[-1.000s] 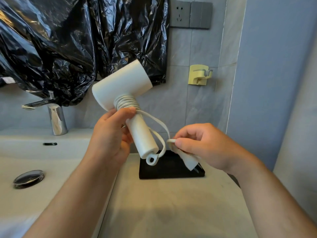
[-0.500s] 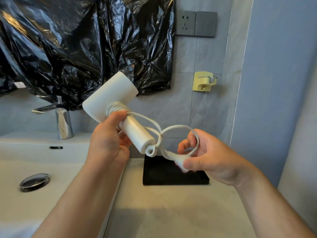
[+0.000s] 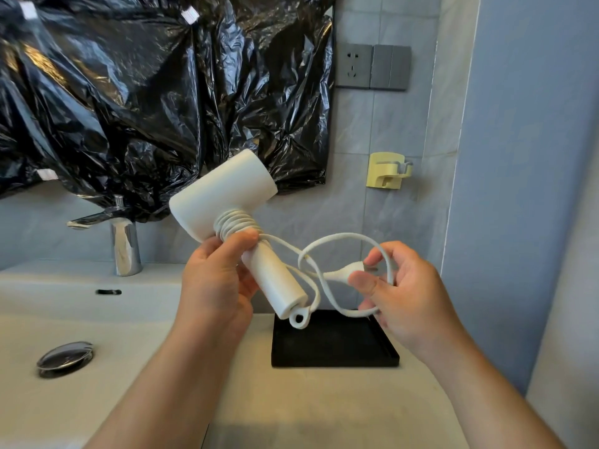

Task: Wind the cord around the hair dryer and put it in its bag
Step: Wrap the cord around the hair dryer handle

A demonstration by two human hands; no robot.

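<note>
Above the black tray (image 3: 334,348), the left hand (image 3: 215,283) is gripping the dryer (image 3: 233,222) by its cord-wound handle while the right hand (image 3: 402,293), just beside, is pinching the looped cord (image 3: 340,236) near its plug.

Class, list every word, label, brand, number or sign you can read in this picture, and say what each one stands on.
No text can be read anywhere in this view.
hair dryer: plain white, no brand showing.
white tape pieces on the black plastic sheet: no writing legible.
wall socket and switch: only the pin holes, no markings legible.
yellow wall holder: no text.
</note>
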